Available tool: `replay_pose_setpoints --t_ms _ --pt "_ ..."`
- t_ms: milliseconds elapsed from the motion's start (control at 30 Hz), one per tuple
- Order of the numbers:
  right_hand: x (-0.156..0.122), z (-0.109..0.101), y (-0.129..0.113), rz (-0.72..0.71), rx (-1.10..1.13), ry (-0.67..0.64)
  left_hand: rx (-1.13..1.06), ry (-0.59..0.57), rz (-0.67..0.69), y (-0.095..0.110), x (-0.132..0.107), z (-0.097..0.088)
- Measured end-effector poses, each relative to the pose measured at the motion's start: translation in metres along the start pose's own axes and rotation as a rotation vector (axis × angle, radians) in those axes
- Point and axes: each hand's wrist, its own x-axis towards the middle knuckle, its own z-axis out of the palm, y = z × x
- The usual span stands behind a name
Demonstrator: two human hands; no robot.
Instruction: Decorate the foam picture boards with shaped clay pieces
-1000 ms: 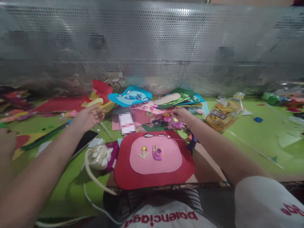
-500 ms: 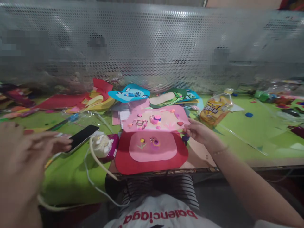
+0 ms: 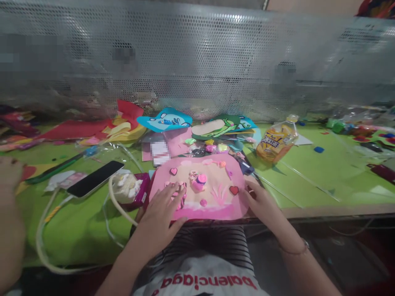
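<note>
A pink rounded sheet (image 3: 188,211) lies in front of me, decorated with a pink-and-purple snail figure (image 3: 201,181), a red heart (image 3: 234,190), a pink heart (image 3: 173,171) and pink grass-like strips. My left hand (image 3: 163,211) rests on its left part with fingers spread, partly covering a striped decoration. At the right edge, my right hand (image 3: 261,201) has its fingers bent and grips the sheet's border. Red card shows slightly along the left side, under the pink sheet.
A co-worker's arm (image 3: 10,230) is at far left. Nearby are a phone (image 3: 96,179), a cable (image 3: 40,242) and a purple-and-white box (image 3: 140,189). A yellow drink pouch (image 3: 274,142) stands right. Blue (image 3: 165,120) and green cutouts (image 3: 216,128) lie behind, before a perforated metal panel (image 3: 197,53).
The pink sheet, raised in my right hand before, has come down flat over the red card. My left hand has entered and lies on it. The co-worker's arm has drawn back left.
</note>
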Motion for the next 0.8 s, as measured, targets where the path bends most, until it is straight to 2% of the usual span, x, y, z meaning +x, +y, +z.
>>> replay_pose_setpoints --t_ms 133,200,367,433,500,667,800 --pt "0.019 -0.013 0.008 -0.075 -0.223 0.087 0.050 -0.071 0.046 -0.001 0.008 0.015" --pt "0.036 -0.020 0.007 -0.168 -0.309 0.078 0.042 -0.087 0.053 -0.003 0.008 0.016" --pt "0.090 -0.026 0.000 -0.357 -0.495 -0.149 -0.005 -0.055 0.057 -0.011 0.001 0.008" --pt "0.110 -0.021 0.003 -0.416 -0.562 -0.297 -0.027 -0.008 0.055 -0.014 -0.005 0.004" --pt "0.125 -0.014 0.009 -0.448 -0.568 -0.381 -0.028 0.018 0.059 -0.014 -0.010 0.001" --pt "0.135 0.006 0.023 -0.496 -0.584 -0.465 0.062 0.044 0.113 -0.005 -0.009 -0.003" --pt "0.133 0.008 0.021 -0.534 -0.604 -0.530 0.102 0.057 0.154 -0.002 -0.003 -0.001"
